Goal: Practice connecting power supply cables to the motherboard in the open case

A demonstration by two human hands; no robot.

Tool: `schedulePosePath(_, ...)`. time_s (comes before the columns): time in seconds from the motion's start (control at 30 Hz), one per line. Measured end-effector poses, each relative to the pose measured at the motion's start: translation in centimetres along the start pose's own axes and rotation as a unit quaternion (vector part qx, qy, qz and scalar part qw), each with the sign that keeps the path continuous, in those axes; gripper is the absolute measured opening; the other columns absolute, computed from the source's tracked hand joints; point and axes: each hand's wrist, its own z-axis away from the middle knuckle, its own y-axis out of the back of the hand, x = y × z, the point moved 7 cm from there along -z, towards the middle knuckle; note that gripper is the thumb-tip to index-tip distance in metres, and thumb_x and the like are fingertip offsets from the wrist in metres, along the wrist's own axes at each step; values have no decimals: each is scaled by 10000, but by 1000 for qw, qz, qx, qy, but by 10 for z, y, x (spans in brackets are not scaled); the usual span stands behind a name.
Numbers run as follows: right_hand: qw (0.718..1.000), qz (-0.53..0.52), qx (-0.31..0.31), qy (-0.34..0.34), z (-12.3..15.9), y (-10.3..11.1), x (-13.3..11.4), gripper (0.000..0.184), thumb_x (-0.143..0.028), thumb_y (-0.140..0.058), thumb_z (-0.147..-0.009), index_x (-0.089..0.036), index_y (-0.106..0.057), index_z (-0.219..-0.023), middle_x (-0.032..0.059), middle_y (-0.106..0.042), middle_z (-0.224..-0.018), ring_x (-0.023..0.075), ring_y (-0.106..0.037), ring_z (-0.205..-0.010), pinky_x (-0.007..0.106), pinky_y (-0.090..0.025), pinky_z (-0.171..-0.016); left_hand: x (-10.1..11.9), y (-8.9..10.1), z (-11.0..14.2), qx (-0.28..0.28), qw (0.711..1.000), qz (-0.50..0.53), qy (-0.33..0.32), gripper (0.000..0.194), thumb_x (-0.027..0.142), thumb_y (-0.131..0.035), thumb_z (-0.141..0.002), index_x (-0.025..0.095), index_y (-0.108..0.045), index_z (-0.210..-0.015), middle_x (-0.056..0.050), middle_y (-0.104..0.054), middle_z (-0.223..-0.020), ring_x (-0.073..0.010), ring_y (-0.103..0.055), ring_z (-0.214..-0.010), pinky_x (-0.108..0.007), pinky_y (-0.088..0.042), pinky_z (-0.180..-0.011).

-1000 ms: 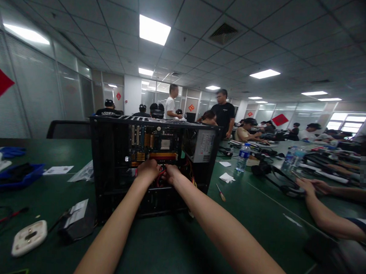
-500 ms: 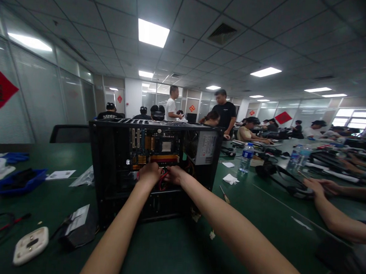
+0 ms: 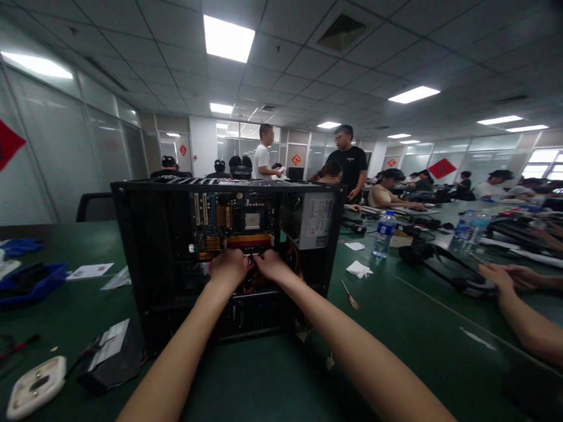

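Observation:
An open black computer case (image 3: 220, 333) stands upright on the table before me. Inside it are the motherboard (image 3: 254, 203) and, at the upper right, the power supply (image 3: 316, 222). Both my hands reach in just below the orange and red memory slots (image 3: 250, 239). My left hand (image 3: 229, 268) is closed, with bits of red cable (image 3: 250, 261) showing beside its fingers. Close to its right, my right hand (image 3: 272, 265) has its fingers pinched at the same spot. What lies between its fingertips is too small and dark to make out. Loose wires (image 3: 302, 268) hang below the power supply.
A screwdriver (image 3: 352, 298), a crumpled tissue (image 3: 359, 269) and a water bottle (image 3: 384, 234) are to the right. On the left are a blue tray (image 3: 39, 294), a black box-like part (image 3: 109, 359) and a white plate (image 3: 38, 387). Another person's hands (image 3: 502, 280) are at far right.
The view has shifted slightly, and the case's left side looks nearer and more tilted. My hands stay in the same place in the case; less red cable shows between them.

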Motion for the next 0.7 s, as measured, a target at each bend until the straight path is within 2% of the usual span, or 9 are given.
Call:
schedulePosePath(0.07,995,80,21,53,3,6,-7,253,-288,-598,-933,-106,-731,-819,197,-747,-961,273,-703,-972,266,-460,-758,3,2,3,10,1000,-13,-6,398,356,-443,-956,108,-751,-1000,-192,-749,-984,-341,-723,-934,-387,-542,-746)
schedulePosePath(0.2,957,248,43,147,13,3,-25,382,-348,-504,-974,-118,-764,-813,177,-760,-915,224,-710,-836,258,-391,-635,4,5,10,22,999,-25,-10,382,358,-440,-963,105,-723,-1002,-192,-742,-971,-347,-722,-923,-403,-544,-753)
schedulePosePath(0.3,947,242,28,209,24,-6,-37,440,-353,-443,-995,-139,-763,-783,130,-765,-839,187,-690,-763,252,-341,-585,2,5,14,16,1000,-17,-6,313,272,-429,-951,113,-675,-1063,-181,-737,-961,-329,-724,-911,-383,-538,-743)
schedulePosePath(0.43,923,240,-16,299,42,-16,-54,373,-210,-451,-957,-128,-744,-740,114,-767,-826,161,-670,-723,250,-311,-581,2,1,15,-17,999,11,-36,264,147,-436,-892,158,-660,-1030,-153,-734,-982,-313,-716,-918,-357,-520,-719)
schedulePosePath(0.57,910,265,-17,318,48,-16,-59,346,-180,-461,-941,-121,-751,-763,136,-770,-871,172,-683,-752,262,-320,-614,3,1,15,-19,997,42,-64,237,128,-447,-883,181,-666,-955,-132,-735,-987,-279,-708,-901,-322,-494,-707)
schedulePosePath(0.7,902,286,-17,324,48,-18,-61,340,-168,-453,-939,-128,-760,-798,146,-769,-924,194,-702,-826,273,-340,-651,2,3,15,-15,996,56,-64,220,120,-460,-878,182,-669,-908,-119,-737,-962,-264,-699,-900,-304,-461,-690)
